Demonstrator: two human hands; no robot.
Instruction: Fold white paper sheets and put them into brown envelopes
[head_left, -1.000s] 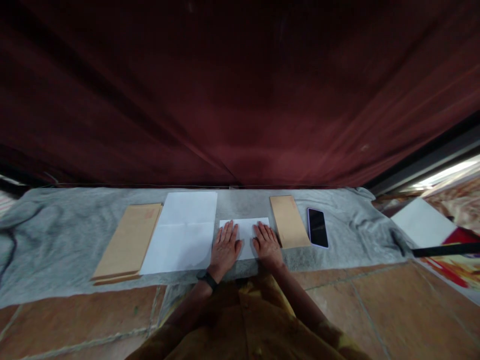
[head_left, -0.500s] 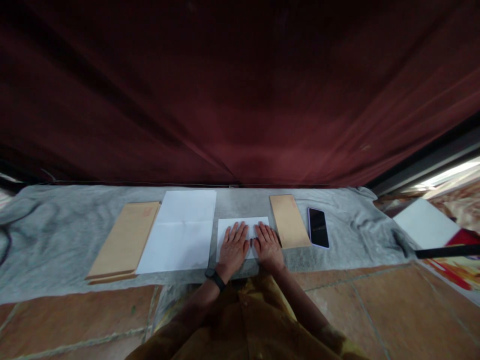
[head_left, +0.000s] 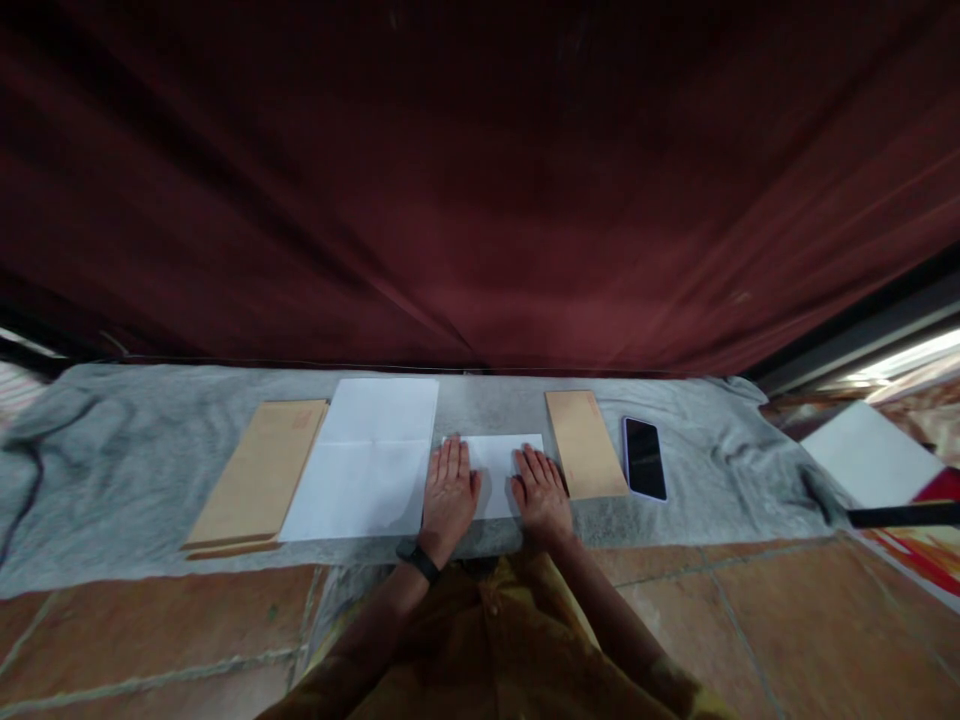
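Note:
A smaller white sheet of paper, seemingly folded, lies in front of me on a grey cloth. My left hand rests flat over its left end, fingers stretched forward and holding nothing. On the right end lies my right hand, palm down with the fingers slightly apart. Left of my hands is a stack of larger white paper with a crease across it. Just right of my right hand sits a single brown envelope. The ends of the small sheet are partly hidden under my hands.
A pile of brown envelopes lies left of the white paper. A phone in a pale purple case is to the right on the grey cloth. A dark red curtain hangs behind; a tiled floor lies in front.
My left hand has slid left along the small sheet, away from my right hand. My right hand stays on the right end. The whole view has shifted slightly.

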